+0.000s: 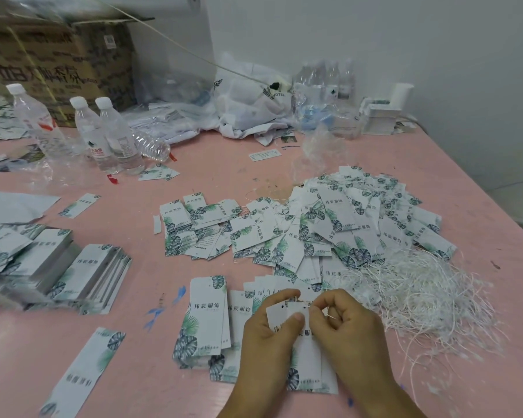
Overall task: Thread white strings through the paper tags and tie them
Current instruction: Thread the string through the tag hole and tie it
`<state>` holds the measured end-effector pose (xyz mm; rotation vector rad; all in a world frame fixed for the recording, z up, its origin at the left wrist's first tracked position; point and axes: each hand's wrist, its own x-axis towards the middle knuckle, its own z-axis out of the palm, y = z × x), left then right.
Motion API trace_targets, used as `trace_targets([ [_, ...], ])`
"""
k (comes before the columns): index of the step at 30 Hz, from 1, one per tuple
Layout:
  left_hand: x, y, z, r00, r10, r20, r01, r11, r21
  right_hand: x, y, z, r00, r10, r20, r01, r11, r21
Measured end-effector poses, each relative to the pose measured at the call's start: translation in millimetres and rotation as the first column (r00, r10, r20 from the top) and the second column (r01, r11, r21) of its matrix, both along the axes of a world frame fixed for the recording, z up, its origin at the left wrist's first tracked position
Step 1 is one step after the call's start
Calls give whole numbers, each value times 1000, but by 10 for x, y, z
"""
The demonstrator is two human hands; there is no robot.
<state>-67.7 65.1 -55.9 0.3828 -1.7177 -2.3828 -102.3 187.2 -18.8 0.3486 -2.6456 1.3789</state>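
The fingers (296,317) of the left hand (266,336) are curled round a paper tag (304,351) and the thumb presses on its top near the little hole; the right hand (347,327) sits just beside it, its fingers bent in and pinching a thin white string (331,315) close to the tag's top edge; both hands are at about 6 o'clock on the pink table (133,342); the held tag stands a bit above other tags (209,315) that lie flat under it; a big heap of loose strings (420,285) lies at about 3 o'clock from the hands, touching a large pile of tags (338,224) at about 12 o'clock from them; neat stacks of tags (82,273) sit at 9 o'clock; far off at about 11 o'clock stand clear water bottles (109,134) in front of a cardboard box (58,61); a crumpled white plastic bag (248,104) lies at the back by the wall.
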Motion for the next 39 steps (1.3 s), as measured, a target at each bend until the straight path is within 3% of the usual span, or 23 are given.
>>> trace_targets([
  [5,13,7,13,1000,12,-22,-13,1000,-21,14,-9,16,1000,-18,7,17,997,78],
  [28,31,23,51,996,66,-58,-72,992,-107,19,-39,40,998,-57,-2,57,987,148],
  [33,31,21,132,998,54,-34,-51,995,85,-1,-11,5,998,-28,59,27,999,29],
  [39,9,-20,157,999,9,49,-25,937,349,-60,22,-22,967,108,232,-53,972,-229],
])
